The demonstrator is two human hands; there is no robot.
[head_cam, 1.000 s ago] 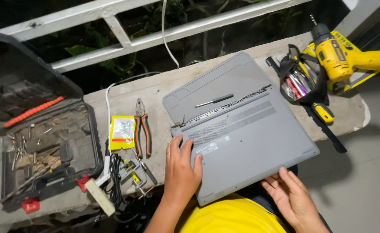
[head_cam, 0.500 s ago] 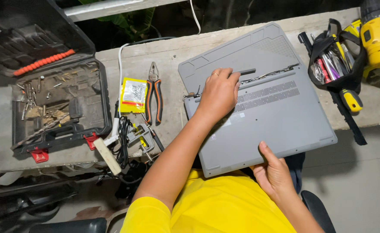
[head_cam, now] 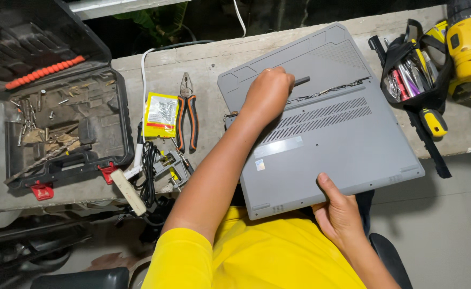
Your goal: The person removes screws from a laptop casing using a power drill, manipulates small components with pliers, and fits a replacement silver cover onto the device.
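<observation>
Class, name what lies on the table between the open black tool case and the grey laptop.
In the head view: a yellow packet and orange-handled pliers, near a white cable.

Tool case [head_cam: 59,123]: black, lid open, red latches, loose bits inside; left end of the counter [head_cam: 214,59].
Pliers [head_cam: 186,113]: orange-and-black handles, flat, beside a yellow screw packet [head_cam: 160,115].
Black cable [head_cam: 150,174]: coiled near the counter's front edge.
Tool pouch [head_cam: 414,75]: black, open, at right.
Cordless drill [head_cam: 468,48]: yellow, far right, touching the pouch.
</observation>
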